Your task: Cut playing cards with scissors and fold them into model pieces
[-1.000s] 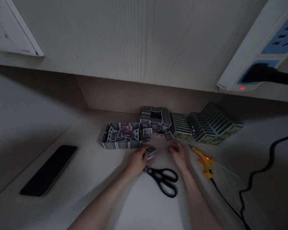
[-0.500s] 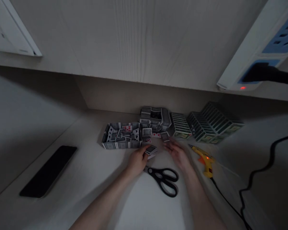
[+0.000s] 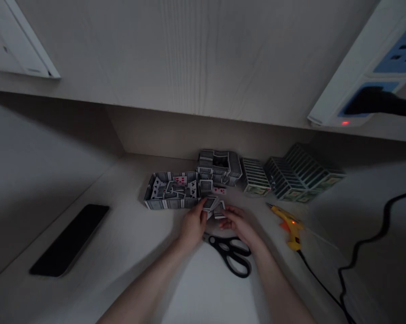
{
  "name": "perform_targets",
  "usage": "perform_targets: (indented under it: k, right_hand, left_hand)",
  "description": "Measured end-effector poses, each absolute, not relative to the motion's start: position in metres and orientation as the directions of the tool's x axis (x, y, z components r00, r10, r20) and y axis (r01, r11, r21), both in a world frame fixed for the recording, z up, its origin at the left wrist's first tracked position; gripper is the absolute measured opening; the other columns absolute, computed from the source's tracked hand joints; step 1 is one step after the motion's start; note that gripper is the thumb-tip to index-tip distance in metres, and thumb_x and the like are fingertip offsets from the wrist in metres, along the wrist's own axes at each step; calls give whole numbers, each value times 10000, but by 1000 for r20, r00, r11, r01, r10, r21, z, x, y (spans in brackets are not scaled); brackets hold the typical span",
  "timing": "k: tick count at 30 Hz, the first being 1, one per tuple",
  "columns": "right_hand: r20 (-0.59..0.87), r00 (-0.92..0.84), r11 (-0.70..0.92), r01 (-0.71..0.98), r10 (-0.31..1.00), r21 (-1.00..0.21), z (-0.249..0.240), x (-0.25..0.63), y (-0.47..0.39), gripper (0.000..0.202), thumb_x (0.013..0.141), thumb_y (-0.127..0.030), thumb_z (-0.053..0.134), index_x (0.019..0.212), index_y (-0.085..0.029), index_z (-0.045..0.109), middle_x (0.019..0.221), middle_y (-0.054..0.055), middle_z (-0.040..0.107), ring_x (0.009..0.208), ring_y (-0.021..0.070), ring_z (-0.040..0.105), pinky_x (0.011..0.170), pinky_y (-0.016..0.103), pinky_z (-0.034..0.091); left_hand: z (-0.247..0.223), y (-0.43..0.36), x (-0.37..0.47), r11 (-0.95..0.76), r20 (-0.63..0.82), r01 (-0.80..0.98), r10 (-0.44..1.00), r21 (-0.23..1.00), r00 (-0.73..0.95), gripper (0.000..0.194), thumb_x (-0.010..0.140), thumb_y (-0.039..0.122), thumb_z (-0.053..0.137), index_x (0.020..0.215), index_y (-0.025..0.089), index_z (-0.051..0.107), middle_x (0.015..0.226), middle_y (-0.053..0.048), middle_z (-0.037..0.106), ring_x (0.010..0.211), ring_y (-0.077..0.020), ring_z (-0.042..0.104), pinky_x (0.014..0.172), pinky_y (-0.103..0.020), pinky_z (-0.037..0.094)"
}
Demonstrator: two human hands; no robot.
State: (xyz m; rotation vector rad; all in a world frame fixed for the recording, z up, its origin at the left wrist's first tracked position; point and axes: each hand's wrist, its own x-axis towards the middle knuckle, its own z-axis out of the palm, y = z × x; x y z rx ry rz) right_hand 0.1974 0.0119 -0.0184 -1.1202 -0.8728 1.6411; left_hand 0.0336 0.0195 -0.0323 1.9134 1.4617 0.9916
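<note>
Small playing cards (image 3: 210, 203) with grey backs are pinched in my left hand (image 3: 192, 226). My right hand (image 3: 238, 223) grips another small playing card (image 3: 219, 210), held close beside those in the left. Just beyond them, a grey-backed card (image 3: 206, 185) and a red-pipped card (image 3: 219, 191) lie on the table. Left of these sits an open box built from cards (image 3: 171, 204), with loose cards inside. Behind stands a grey card-built model (image 3: 219, 166) with an opening on top. Black-handled scissors (image 3: 228, 253) rest below my hands, their blades partly hidden by the left one.
A yellow glue gun (image 3: 291, 227) with a lit red light and trailing cord lies at right. Striped card stacks (image 3: 256, 175) and a stepped block (image 3: 302, 173) stand behind it. A black phone (image 3: 69, 240) lies at left. A power strip (image 3: 361, 105) hangs upper right.
My right hand has moved left, from near the card at the right to beside my left hand, bringing a card along. My left hand's cards have shifted slightly away from me.
</note>
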Motion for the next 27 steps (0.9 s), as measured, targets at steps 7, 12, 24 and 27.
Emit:
perform_targets:
  k: [7,12,24,27]
  right_hand:
    - [-262,-204,-321,-354,943,-879,-15,197,10,236,651,-299,659,828,-157,596,658,17,669,447,130,595,417,226,420]
    - [-237,-246,-311,-329,940,-892,-13,198,8,210,662,-292,649,812,-160,585,587,-9,623,424,102,549,415,210,374]
    - [-230,-257,-272,-143,939,-951,-13,195,8,271,658,-407,668,666,-168,540,423,-97,319,360,33,210,372,218,92]
    - [-206,-265,-246,-128,942,-961,-13,196,7,265,676,-407,662,683,-160,566,442,-87,349,367,36,245,372,220,106]
  left_hand:
    - [-29,15,30,-438,287,510,892,740,349,520,769,104,433,1276,221,422,1209,-63,561,1062,-190,536,903,-344,430]
    - [-25,12,29,-491,319,467,859,735,401,583,722,100,493,1289,204,403,1234,-78,532,1056,-197,530,891,-343,438]
    - [-35,19,31,-424,306,454,900,784,310,501,718,54,463,1193,209,491,1199,-52,563,1080,-182,518,937,-347,401]
    - [-34,20,32,-366,281,445,928,818,247,457,717,42,442,1134,201,538,1139,-48,601,1031,-171,547,895,-322,423]
